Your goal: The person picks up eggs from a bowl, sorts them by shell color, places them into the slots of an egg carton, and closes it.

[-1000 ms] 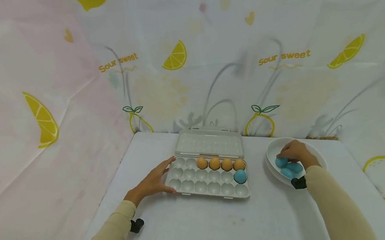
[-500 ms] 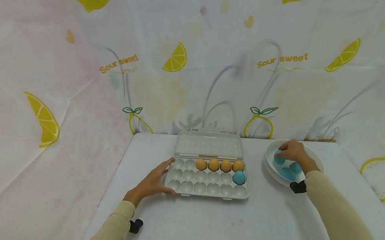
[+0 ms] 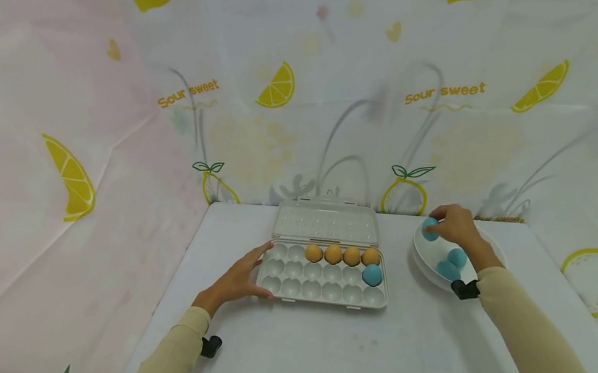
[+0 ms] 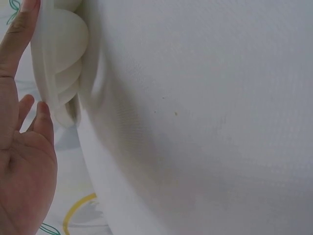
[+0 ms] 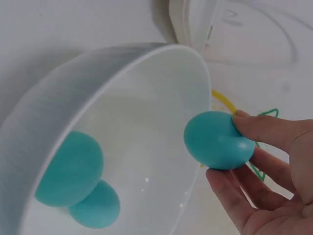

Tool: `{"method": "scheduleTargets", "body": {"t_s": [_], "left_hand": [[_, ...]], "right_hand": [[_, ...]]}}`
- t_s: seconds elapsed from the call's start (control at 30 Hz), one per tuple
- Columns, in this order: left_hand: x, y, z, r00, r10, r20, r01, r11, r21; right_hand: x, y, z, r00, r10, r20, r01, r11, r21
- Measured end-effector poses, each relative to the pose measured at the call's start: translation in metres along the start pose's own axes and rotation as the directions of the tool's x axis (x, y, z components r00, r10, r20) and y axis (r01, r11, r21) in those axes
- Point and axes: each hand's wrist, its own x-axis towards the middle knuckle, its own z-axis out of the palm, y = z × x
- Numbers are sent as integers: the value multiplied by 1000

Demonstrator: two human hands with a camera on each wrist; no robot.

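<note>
My right hand (image 3: 458, 230) pinches a blue egg (image 5: 215, 142) between thumb and fingertips, over the far left rim of a white bowl (image 3: 421, 262). Two more blue eggs, one (image 5: 73, 169) larger in the right wrist view and one (image 5: 96, 205) beside it, lie in the bowl. My left hand (image 3: 232, 282) spans the left end of a pale egg carton (image 3: 311, 291), thumb at the near corner and fingers at the far one, fairly straight. Several orange eggs (image 3: 332, 254) fill the right part of its back row. A blue egg (image 3: 372, 275) sits before the rightmost one.
The carton's clear lid (image 3: 325, 220) is folded back toward the wall. A white cloth (image 3: 319, 362) covers the table. Lemon-printed sheets (image 3: 337, 133) hang behind and at the sides, close to the table's edges. The bowl stands right of the carton.
My right hand has lifted a blue egg from among the others up to the bowl's far left rim. The left hand and carton have stayed in place.
</note>
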Motion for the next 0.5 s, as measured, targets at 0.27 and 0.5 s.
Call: {"method": "scheduleTargets", "body": {"t_s": [0.27, 0.5], "left_hand": [[0, -1, 0, 1000, -10, -2, 10, 1000, 3], [0, -1, 1, 1000, -18, -7, 18, 1000, 6]], "right_hand": [[-4, -29, 8, 992, -89, -88, 94, 994, 55], [-10, -54, 30, 979, -153, -138, 167, 981, 94]]}}
